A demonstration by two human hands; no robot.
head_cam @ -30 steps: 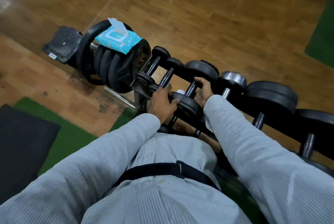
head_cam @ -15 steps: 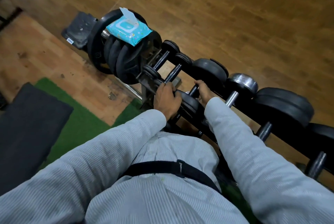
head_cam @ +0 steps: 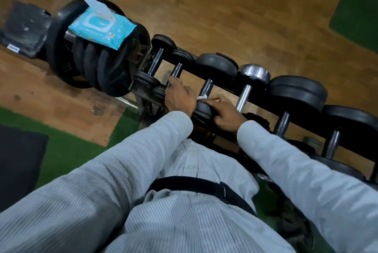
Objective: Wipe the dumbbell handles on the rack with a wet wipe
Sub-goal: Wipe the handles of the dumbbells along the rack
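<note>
In the head view, the lower end of a dumbbell handle (head_cam: 176,71) on the rack (head_cam: 255,102) is being gripped by the left hand (head_cam: 180,97); a wet wipe (head_cam: 203,96) is being pinched by the right hand (head_cam: 224,112), fingers curled, against the near plate of the next dumbbell (head_cam: 206,89). A blue wipes pack (head_cam: 102,27) is being carried on the stacked weight plates (head_cam: 98,64), well apart from both hands.

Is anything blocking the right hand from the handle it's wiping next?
Nothing visible. The right hand rests on that dumbbell's near weight with the wet wipe at its fingertips, right at the foot of the handle.
</note>
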